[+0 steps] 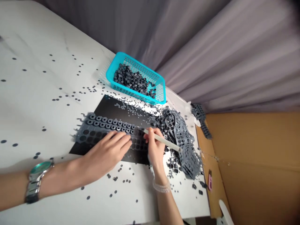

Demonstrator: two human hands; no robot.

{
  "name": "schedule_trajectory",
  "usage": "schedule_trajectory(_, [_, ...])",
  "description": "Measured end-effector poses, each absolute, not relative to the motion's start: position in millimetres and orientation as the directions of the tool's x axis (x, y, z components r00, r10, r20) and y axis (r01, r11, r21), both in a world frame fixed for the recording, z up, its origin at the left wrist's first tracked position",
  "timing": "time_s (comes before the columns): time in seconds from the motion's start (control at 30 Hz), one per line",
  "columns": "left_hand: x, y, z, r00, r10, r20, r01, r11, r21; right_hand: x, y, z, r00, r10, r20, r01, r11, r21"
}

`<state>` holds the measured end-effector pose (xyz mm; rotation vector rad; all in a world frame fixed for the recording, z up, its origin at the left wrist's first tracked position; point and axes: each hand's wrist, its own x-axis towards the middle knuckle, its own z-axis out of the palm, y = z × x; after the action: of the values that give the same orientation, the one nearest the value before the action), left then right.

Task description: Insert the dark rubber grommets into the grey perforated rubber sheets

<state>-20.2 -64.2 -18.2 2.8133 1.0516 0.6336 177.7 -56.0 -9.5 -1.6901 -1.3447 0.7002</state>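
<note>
On the black rectangular mat [104,107], amid the white worktop [35,109], laid lengthwise, dark grey sheet with rows of round rings [105,123]; flat upon it, left hand [110,151], fingers close together; at the sheet's right end, right hand [156,145], thumb and fingers clamped on a pale slim stick [165,142]; towards the worktop's right edge, crumpled heap of perforated grey sheeting [185,140]; by the far edge, turquoise plastic basket [111,73] of small black rings [133,80]; beyond the right edge, pink-handled tool [210,182] on brown cardboard [219,193]; towards the near edge, scattered dark discs [88,197].
</note>
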Motion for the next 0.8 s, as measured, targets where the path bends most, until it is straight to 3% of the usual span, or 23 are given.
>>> schedule_trajectory(0.13, [-11.2, -27.7, -7.2, 0.647, 0.694, 0.314, 0.619, -0.720, 0.314, 166.9, -56.1, -18.3, 0.223, 0.974, -0.027, 0.335, -0.103, -0.937])
schedule_trajectory(0.37, [-3.6, -10.4, -16.0, 0.616, 0.729, 0.298, 0.574, -0.675, 0.464, 165.5, -55.7, -18.5, 0.141, 0.990, -0.030, 0.377, -0.082, -0.923])
schedule_trajectory(0.53, [-3.9, -8.4, -11.5, 0.630, 0.729, 0.270, 0.584, -0.673, 0.455, 162.3, -55.5, -16.3, 0.111, 0.994, 0.002, 0.423, -0.045, -0.905])
schedule_trajectory(0.7, [3.3, -8.6, -12.1, 0.678, 0.708, 0.198, 0.643, -0.702, 0.307, 156.9, -56.5, -11.6, 0.107, 0.994, 0.037, 0.531, -0.026, -0.847])
schedule_trajectory(0.8, [2.1, -6.7, -8.0, 0.672, 0.714, 0.199, 0.630, -0.691, 0.355, 153.8, -56.2, -9.1, 0.101, 0.992, 0.073, 0.594, -0.001, -0.805])
